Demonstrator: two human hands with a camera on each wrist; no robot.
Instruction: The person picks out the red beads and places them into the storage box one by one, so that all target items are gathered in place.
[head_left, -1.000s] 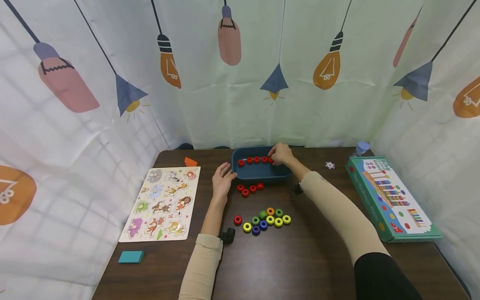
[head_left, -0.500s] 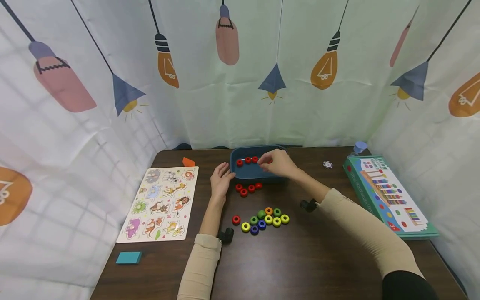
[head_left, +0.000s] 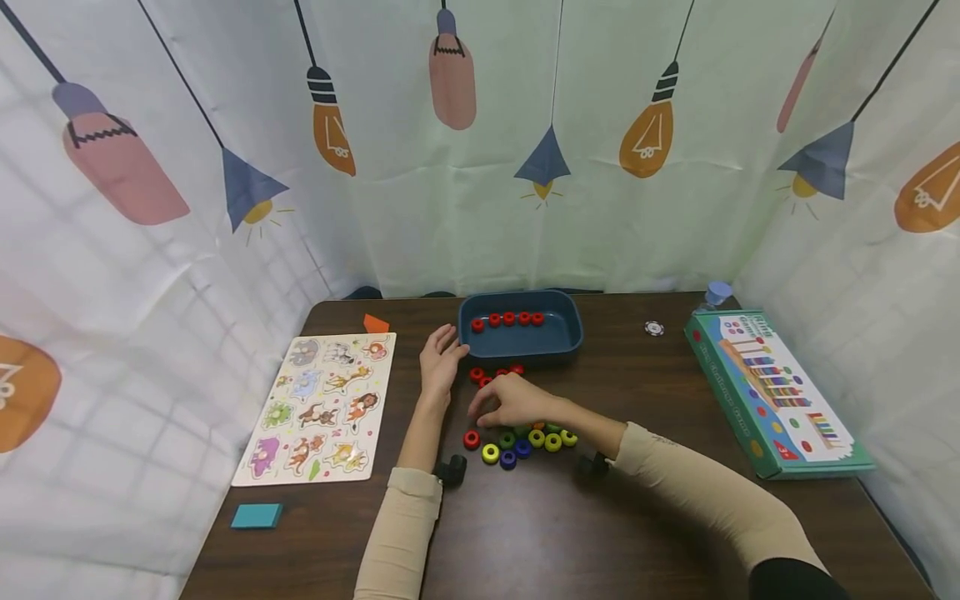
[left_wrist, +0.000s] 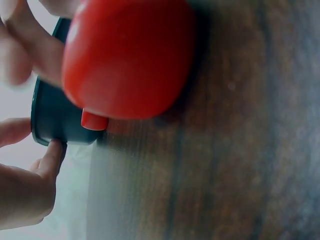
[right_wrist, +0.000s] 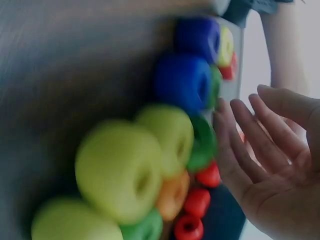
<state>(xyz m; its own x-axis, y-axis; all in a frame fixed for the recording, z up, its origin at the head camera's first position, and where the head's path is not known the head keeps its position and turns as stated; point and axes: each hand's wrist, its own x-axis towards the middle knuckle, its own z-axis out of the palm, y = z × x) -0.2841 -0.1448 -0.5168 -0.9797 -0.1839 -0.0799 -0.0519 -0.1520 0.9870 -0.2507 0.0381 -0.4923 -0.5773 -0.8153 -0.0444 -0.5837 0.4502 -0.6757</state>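
A dark blue tray (head_left: 547, 340) at the table's back holds a row of several red beads (head_left: 509, 318). My left hand (head_left: 441, 367) touches the tray's left end, fingers extended; the left wrist view shows its thumb against the tray wall. Above the table my right hand (head_left: 517, 402) hovers with bent fingers, and no bead shows in it in the right wrist view. It partly covers more red beads (head_left: 477, 374) in front of the tray. Yellow beads (head_left: 553, 442), blue beads (head_left: 522, 449) and green beads lie just below it, beside a lone red bead (head_left: 471, 439).
On the left lie an animal puzzle board (head_left: 315, 408), a teal block (head_left: 257, 516) and an orange piece (head_left: 376, 324). A boxed game (head_left: 776, 392), a blue-capped bottle (head_left: 717, 293) and a poker chip (head_left: 654, 328) are on the right. A patterned curtain encloses the table.
My right hand has left the tray and come down toward the coloured beads, uncovering the red row inside. The left hand has stayed at the tray's end.
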